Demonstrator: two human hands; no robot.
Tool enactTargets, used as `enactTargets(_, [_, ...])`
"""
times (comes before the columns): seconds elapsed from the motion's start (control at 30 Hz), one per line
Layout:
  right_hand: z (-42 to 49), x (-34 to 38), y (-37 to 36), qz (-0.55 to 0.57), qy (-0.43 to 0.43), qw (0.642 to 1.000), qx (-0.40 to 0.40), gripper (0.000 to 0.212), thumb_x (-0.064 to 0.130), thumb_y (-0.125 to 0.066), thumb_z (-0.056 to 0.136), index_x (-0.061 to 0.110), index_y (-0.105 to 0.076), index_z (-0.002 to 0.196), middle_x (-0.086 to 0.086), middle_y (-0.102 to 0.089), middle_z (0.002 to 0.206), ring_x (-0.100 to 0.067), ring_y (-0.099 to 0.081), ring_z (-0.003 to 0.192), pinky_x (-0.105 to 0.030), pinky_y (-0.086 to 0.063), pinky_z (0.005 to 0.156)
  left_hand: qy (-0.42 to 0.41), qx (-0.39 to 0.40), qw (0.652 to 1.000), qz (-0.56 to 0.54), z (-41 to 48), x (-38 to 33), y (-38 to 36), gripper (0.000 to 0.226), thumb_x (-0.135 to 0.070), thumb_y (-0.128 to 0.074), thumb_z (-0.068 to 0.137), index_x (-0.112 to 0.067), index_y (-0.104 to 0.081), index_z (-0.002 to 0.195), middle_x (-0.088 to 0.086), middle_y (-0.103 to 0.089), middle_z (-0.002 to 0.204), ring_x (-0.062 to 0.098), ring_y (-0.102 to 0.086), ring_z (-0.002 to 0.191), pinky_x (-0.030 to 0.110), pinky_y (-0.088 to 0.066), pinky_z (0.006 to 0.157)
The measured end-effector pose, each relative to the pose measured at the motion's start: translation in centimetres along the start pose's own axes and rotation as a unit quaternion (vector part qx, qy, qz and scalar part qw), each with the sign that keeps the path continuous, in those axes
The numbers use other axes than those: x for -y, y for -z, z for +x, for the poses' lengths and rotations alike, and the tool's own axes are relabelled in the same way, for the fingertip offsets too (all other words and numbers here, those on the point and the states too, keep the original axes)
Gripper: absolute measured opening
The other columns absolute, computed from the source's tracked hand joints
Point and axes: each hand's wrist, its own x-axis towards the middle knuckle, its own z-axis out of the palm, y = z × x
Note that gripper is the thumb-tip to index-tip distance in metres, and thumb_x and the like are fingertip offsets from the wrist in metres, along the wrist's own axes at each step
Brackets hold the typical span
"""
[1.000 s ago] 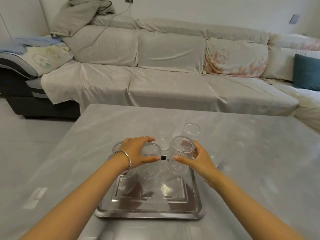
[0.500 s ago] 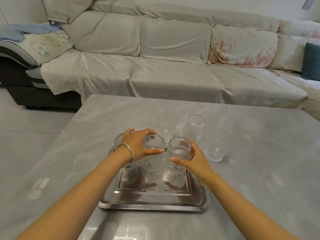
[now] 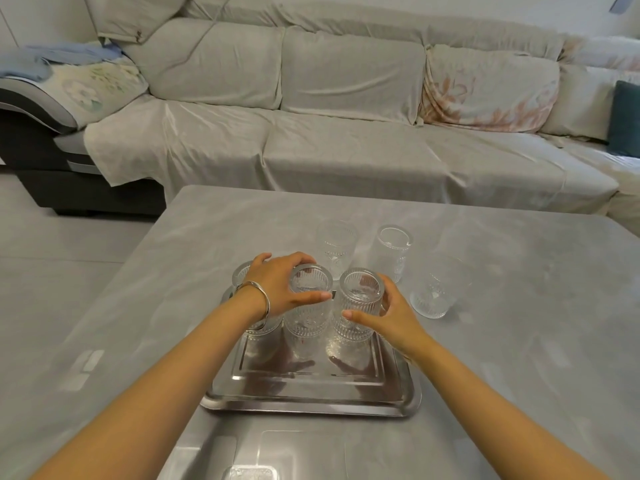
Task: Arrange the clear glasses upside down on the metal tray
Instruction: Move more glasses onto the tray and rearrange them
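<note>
Three clear ribbed glasses standing upside down in a row along the far edge of a metal tray (image 3: 311, 393). Middle glass (image 3: 307, 306) gripped by the left hand (image 3: 277, 289), fingers (image 3: 294, 259) curled over its upturned base from the far side, thumb (image 3: 310, 297) pressed against the near side. Right-hand glass (image 3: 358, 306) held by the right hand (image 3: 391, 315), thumb (image 3: 360, 315) lying across its near wall, the other fingers wrapped round the far side and mostly hidden. Third glass (image 3: 242, 275) at the left end, largely covered by the left wrist and its silver bangle (image 3: 258, 299); no hand on it. Both held glasses seemingly resting on the tray, touching or nearly touching each other.

Tray lying flat on a grey table (image 3: 519, 341), near the front edge, its polished surface mirroring hands and glasses.

Beyond the tray, on bare tabletop, three more clear glasses, all apart from the hands: one patterned tumbler (image 3: 336, 247) just behind the row, a narrower glass (image 3: 393, 252) to its right, and a wider glass (image 3: 436, 289) further right and nearer.

Behind the table, a long sofa (image 3: 346, 133) draped in pale grey covers, with a teal cushion (image 3: 625, 119) at the far right.
</note>
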Motion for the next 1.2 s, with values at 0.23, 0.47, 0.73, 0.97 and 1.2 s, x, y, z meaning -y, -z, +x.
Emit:
enactTargets(0.23, [-0.9, 2.7, 2.3, -0.018, 0.048, 0.999, -0.012, 0.073, 0.031, -0.079, 0.070, 0.031, -0.041, 0.133, 0.015, -0.047, 0.133, -0.003, -0.048, 0.120, -0.010, -0.044, 0.088, 0.003, 0.028, 1.000, -0.001, 0.3, -0.8, 0.8, 0.087, -0.081, -0.039, 0.058, -0.030, -0.042, 0.129, -0.008, -0.052, 0.134, 0.017, -0.049, 0.123, 0.043, -0.026, 0.111])
enactTargets(0.47, [-1.8, 5.1, 9.5, -0.001, 0.141, 0.980, -0.142, 0.063, 0.042, -0.075, 0.064, 0.033, -0.053, 0.122, 0.018, -0.056, 0.126, 0.003, -0.057, 0.112, -0.016, -0.052, 0.084, -0.059, 0.034, 0.990, -0.127, 3.4, -6.2, 0.5, 0.061, -0.062, -0.050, 0.075, -0.028, -0.046, 0.125, -0.006, -0.053, 0.128, 0.010, -0.051, 0.105, 0.026, -0.043, 0.087])
enactTargets(0.73, [-1.1, -1.1, 15.5, -0.025, 0.036, 0.989, -0.142, 0.089, 0.045, -0.080, 0.056, 0.034, -0.039, 0.135, 0.013, -0.043, 0.138, -0.008, -0.046, 0.125, -0.028, -0.041, 0.099, -0.080, 0.079, 0.987, -0.118, 7.7, -11.9, -3.7, 0.060, -0.052, -0.058, 0.078, -0.025, -0.043, 0.128, -0.003, -0.050, 0.133, 0.014, -0.052, 0.107, 0.031, -0.046, 0.092])
enactTargets(0.97, [0.2, -5.5, 14.7, 0.048, -0.006, 0.996, -0.074, 0.080, 0.032, -0.085, 0.061, 0.026, -0.048, 0.132, 0.005, -0.058, 0.132, -0.006, -0.060, 0.116, -0.023, -0.051, 0.091, -0.089, 0.140, 0.985, -0.049, 11.1, -15.3, -7.5, 0.078, -0.054, -0.061, 0.075, -0.022, -0.030, 0.139, 0.001, -0.040, 0.146, 0.023, -0.048, 0.123, 0.035, -0.040, 0.098])
enactTargets(1.2, [1.0, -6.7, 14.2, 0.060, 0.011, 0.994, -0.090, 0.063, 0.028, -0.083, 0.066, 0.036, -0.054, 0.121, 0.027, -0.066, 0.112, 0.007, -0.060, 0.108, -0.010, -0.050, 0.077, -0.106, 0.132, 0.984, 0.049, 12.6, -16.4, -9.1, 0.087, -0.061, -0.063, 0.068, -0.024, -0.030, 0.139, 0.002, -0.040, 0.143, 0.025, -0.043, 0.127, 0.038, -0.035, 0.104])
